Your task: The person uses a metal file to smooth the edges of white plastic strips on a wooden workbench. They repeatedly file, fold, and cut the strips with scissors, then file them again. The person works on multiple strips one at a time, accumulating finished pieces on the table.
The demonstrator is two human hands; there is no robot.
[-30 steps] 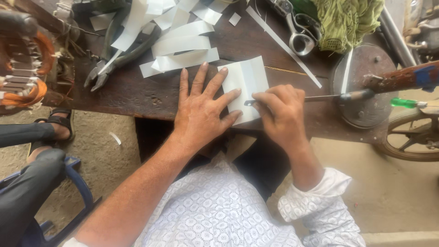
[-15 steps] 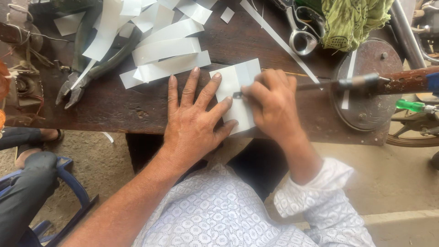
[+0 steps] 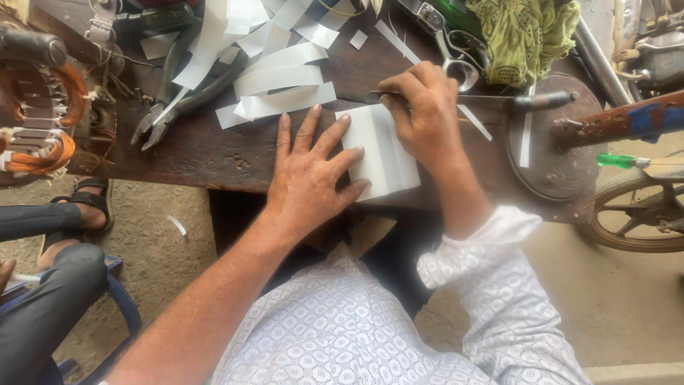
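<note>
Head view: at frame centre the left hand (image 3: 310, 178) lies flat, fingers spread, pinning the white sheet (image 3: 381, 153) at the table's near edge, its long side running away, while just beyond the right hand (image 3: 424, 114) is clamped on a metal blade (image 3: 491, 100) at the sheet's far edge.

Hands: 2, left (image 3: 311, 178) and right (image 3: 426, 110). White sheet (image 3: 381, 153): 1. Pliers (image 3: 187, 100): 1 pair. Scissors (image 3: 445, 39): 1 pair. Green cloth (image 3: 524, 36): 1. Round metal disc (image 3: 552, 160): 1. Spoked wheel (image 3: 641, 210): 1. Sandalled foot (image 3: 82, 207): 1. Cut white strips (image 3: 281, 78): many, overlapping, exact count cannot be told
</note>
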